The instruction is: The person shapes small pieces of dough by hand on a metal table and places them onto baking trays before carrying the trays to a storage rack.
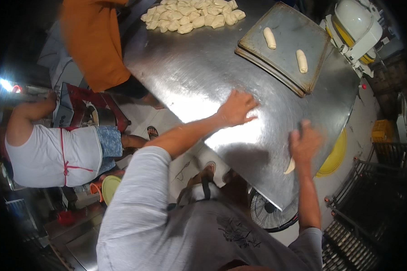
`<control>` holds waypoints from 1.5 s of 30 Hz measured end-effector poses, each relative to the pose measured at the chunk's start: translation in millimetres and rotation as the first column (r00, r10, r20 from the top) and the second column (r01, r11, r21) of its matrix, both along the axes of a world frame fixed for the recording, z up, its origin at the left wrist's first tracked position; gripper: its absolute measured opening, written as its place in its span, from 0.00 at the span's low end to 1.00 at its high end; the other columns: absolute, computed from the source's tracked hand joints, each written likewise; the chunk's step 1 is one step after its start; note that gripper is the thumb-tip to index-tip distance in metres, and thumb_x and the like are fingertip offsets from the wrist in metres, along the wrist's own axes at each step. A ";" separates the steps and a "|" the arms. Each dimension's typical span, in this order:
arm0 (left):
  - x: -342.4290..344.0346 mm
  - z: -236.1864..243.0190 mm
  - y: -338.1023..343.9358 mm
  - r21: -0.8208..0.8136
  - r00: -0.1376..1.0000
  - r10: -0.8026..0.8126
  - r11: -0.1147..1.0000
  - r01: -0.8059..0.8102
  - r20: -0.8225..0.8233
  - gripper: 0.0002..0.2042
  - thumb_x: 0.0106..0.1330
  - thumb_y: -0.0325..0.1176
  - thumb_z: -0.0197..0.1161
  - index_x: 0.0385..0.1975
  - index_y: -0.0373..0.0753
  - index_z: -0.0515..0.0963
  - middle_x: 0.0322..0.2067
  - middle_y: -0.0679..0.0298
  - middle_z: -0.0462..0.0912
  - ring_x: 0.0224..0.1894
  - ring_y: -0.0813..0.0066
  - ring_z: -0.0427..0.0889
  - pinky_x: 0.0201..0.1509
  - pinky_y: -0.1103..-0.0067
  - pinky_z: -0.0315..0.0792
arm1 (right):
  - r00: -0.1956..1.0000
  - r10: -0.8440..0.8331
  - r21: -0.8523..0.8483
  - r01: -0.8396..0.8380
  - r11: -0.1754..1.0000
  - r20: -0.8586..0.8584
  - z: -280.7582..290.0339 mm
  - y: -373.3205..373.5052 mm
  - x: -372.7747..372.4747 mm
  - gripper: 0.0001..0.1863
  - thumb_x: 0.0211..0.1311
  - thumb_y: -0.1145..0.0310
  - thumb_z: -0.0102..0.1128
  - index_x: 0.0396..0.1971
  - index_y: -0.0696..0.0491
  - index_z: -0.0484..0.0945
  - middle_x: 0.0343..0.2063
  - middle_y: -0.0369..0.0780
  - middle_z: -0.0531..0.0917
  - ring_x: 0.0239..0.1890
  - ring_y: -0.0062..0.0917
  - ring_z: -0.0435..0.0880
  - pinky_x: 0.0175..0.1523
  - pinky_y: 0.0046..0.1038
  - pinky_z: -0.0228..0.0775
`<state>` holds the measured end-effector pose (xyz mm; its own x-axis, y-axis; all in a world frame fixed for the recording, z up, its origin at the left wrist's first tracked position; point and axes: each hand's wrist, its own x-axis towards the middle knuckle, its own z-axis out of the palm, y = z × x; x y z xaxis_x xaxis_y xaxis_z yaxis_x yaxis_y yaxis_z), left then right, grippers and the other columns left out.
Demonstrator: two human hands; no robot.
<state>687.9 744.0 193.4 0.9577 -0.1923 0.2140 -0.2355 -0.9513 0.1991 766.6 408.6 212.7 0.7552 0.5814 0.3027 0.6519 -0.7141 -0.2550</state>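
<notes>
- Left hand (236,108) is over the steel table (190,67)
- Blurred right hand (305,142) is beside a dough piece (290,166)
- 2 dough rolls (270,38) lie on stacked baking trays (282,56)

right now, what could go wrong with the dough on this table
The dough piece by the right hand lies fairly close to the edge of the metal table, so a stray push might send it off. The two dough rolls lie loose on the upper tray; a bump to it could set them rolling.

Glossy metal table (190,58), matt dough rolls (301,61)
</notes>
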 end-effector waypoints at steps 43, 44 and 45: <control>-16.2 -8.7 16.6 0.096 0.925 -0.048 0.995 0.012 0.378 0.25 0.69 0.57 0.65 0.47 0.38 0.85 0.43 0.58 0.89 0.50 0.62 0.86 0.55 0.66 0.78 | 0.961 0.022 0.033 -0.032 0.999 0.277 -21.3 16.5 -13.1 0.18 0.65 0.53 0.65 0.42 0.54 0.86 0.37 0.46 0.87 0.40 0.44 0.84 0.50 0.45 0.74; -29.5 -12.2 20.6 0.066 0.929 -0.095 0.995 0.077 0.356 0.27 0.68 0.59 0.65 0.46 0.36 0.86 0.42 0.55 0.89 0.47 0.59 0.87 0.50 0.67 0.81 | 0.965 0.030 0.056 -0.046 0.997 0.262 -21.7 10.0 -18.8 0.18 0.64 0.54 0.66 0.41 0.54 0.86 0.36 0.46 0.86 0.40 0.44 0.84 0.48 0.46 0.74; -31.5 -1.5 19.1 0.014 0.985 -0.052 0.999 0.051 0.165 0.27 0.67 0.59 0.66 0.43 0.37 0.86 0.40 0.55 0.89 0.44 0.60 0.87 0.47 0.67 0.81 | 0.991 0.001 0.077 -0.012 0.997 0.134 -24.2 1.6 -25.2 0.17 0.64 0.54 0.66 0.39 0.54 0.86 0.34 0.46 0.86 0.38 0.44 0.84 0.46 0.45 0.74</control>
<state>656.4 763.2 191.8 0.8982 -0.2434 0.3661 -0.3132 -0.9387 0.1443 741.4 410.2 188.5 0.7011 0.5570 0.4451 0.6885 -0.6912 -0.2195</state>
